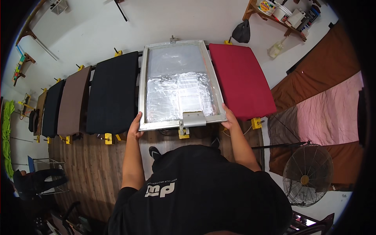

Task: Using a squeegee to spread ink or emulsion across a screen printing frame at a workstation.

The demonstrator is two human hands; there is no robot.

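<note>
A screen-printing frame [143, 84] with silver metal edges is in front of me, in line with a row of fabric-covered boards. Its mesh is greyish at the far part, and the nearer part has shiny, wrinkled clear film or tape over it. My left hand [136, 125] grips the frame's near left corner, while my right hand [230, 116] holds the near right corner; some fingers are hidden beneath. A metal bracket plate [194, 119] sits on the near edge between them. What lies under the frame is hidden.
Left of the frame are a black-covered board [113, 94] and a brown one [74, 102]; a red-covered board [243, 80] is at right. A standing fan [308, 175], hanging cloths [327, 111] and a wall shelf [274, 19] flank the right. Another person [37, 182] is at lower left.
</note>
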